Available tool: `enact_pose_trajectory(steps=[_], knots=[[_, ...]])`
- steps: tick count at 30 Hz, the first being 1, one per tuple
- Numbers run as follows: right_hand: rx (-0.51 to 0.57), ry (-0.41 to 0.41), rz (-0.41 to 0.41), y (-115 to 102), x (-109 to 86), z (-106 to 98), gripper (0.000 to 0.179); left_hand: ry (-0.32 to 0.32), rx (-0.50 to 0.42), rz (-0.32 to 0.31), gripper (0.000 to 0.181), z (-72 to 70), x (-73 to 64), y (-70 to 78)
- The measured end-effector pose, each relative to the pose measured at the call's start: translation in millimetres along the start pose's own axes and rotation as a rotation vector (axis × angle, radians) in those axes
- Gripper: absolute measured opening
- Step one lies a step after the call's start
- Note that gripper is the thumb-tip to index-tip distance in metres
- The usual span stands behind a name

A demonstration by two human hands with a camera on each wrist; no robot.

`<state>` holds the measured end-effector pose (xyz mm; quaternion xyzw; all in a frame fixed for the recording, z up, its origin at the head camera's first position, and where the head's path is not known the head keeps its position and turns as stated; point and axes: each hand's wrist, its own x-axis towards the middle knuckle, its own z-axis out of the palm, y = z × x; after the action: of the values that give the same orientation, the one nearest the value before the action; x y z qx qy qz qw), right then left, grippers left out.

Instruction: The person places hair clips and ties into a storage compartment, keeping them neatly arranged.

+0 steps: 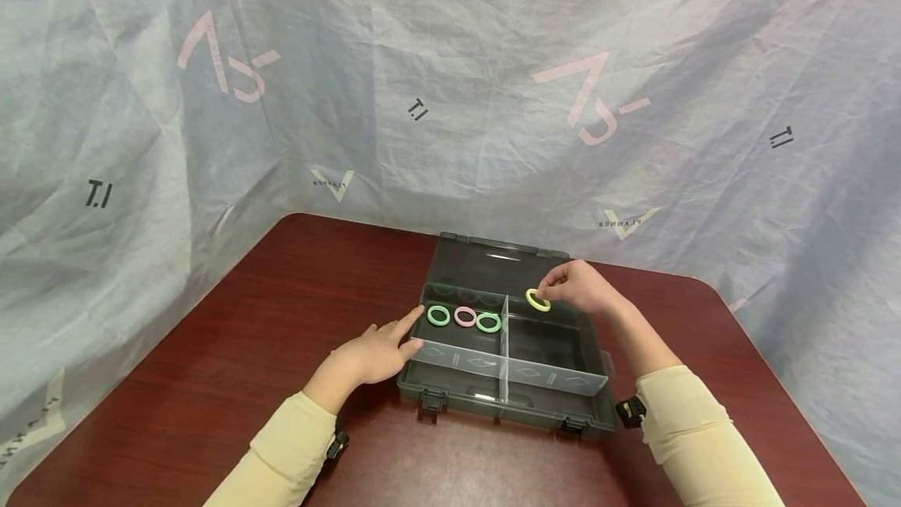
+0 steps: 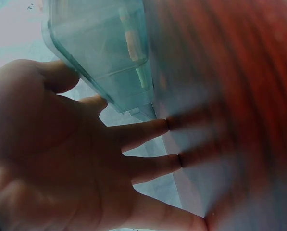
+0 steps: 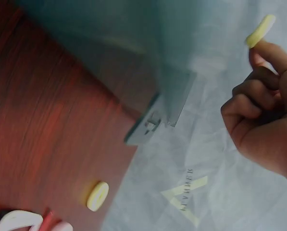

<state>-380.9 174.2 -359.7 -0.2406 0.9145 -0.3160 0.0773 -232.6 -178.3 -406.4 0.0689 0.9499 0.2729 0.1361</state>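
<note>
- Setting: a dark red wooden table [image 1: 232,350], rounded at its corners, backed on all sides by a pale grey-blue sheet [image 1: 450,84] printed with pink and black marks.
- Nearest the person: two forearms in cream sleeves [image 1: 697,429] reach in from the near edge.
- Left hand [image 1: 373,354]: rests flat beside the left wall of the box, fingers straight and spread, index finger pointing toward the nearest green ring. It holds nothing. The left wrist view confirms extended fingers against the box side.
- Organizer box [image 1: 493,401]: smoky translucent plastic, lid open and leaning back, clear dividers inside, latches on the front wall.
- Left rear compartment: green ring [image 1: 439,316], pink ring [image 1: 464,317] and a second green ring [image 1: 489,323], lying flat in a row, just beside one another.
- Right hand [image 1: 580,288]: fingers curled, pinching a yellow ring [image 1: 538,300] between thumb and fingertips, held over the right rear compartment, near the centre divider.
- Right wrist view: a further yellow ring [image 3: 97,196] lies on the table outside the box.
</note>
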Motion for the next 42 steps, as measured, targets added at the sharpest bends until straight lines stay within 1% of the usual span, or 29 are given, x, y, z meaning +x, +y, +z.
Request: enact_pose_trajectory(steps=[3,8,16,25,32,35,39,42], knots=[[0.010,-0.020,-0.002,-4.0,0.7,3.8,0.010,0.000,-0.001,0.003,0.064,0.2,0.0,0.4],[0.014,-0.022,-0.002,-12.0,-1.0,3.6,0.010,-0.006,-0.004,0.006,0.065,-0.6,-0.1,0.5],[0.025,-0.035,-0.055,-28.0,2.9,3.3,0.010,-0.007,0.000,-0.007,0.064,-1.4,-1.2,-0.8],[0.044,-0.071,-0.063,-41.8,8.1,17.5,0.009,-0.009,0.000,-0.001,0.064,-0.9,-0.6,-1.2],[0.052,-0.096,-0.090,-52.6,12.8,28.0,0.008,-0.005,0.010,-0.006,0.064,-0.2,0.1,-1.5],[0.053,-0.094,-0.102,-57.9,14.4,31.9,0.007,-0.004,0.011,-0.011,0.064,-0.9,-0.5,-1.3],[0.052,-0.099,-0.109,-62.6,17.0,35.2,0.008,-0.005,0.009,-0.009,0.064,-1.1,-1.4,-0.5],[0.046,-0.114,-0.097,-63.4,17.8,35.8,0.011,-0.008,0.008,0.000,0.064,-1.5,-2.0,0.3]])
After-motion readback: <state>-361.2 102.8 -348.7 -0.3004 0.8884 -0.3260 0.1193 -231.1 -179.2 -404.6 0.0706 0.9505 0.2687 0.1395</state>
